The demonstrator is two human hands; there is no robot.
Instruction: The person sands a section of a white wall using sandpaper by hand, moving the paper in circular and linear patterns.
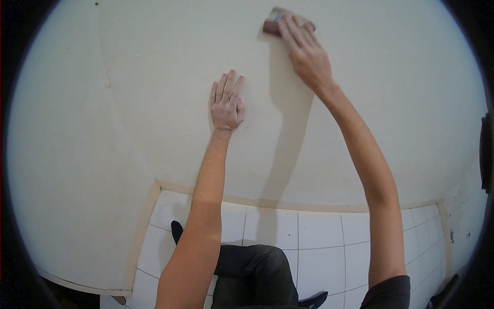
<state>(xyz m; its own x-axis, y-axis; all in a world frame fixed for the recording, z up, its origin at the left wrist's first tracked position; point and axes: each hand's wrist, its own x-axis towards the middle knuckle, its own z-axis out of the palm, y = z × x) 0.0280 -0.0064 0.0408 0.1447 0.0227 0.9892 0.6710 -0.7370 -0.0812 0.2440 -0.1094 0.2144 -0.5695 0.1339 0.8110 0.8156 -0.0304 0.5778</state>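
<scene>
High on the pale wall [170, 123], my right hand [310, 57] presses a folded piece of sandpaper [271, 27] against the surface. The sandpaper shows a reddish-brown side and a lighter printed back, slightly blurred. My fingers lie over it, and its far side is hidden. Lower and to the left, my left hand [225, 107] rests flat on the wall with fingers stretched out, holding nothing. Whitish dust coats its fingers.
A beige skirting strip [288, 206] runs along the wall's foot above white floor tiles [321, 226]. My dark-clothed legs [252, 268] are below. A dark object [486, 154] sits at the right edge, beside a scuffed side wall [465, 211].
</scene>
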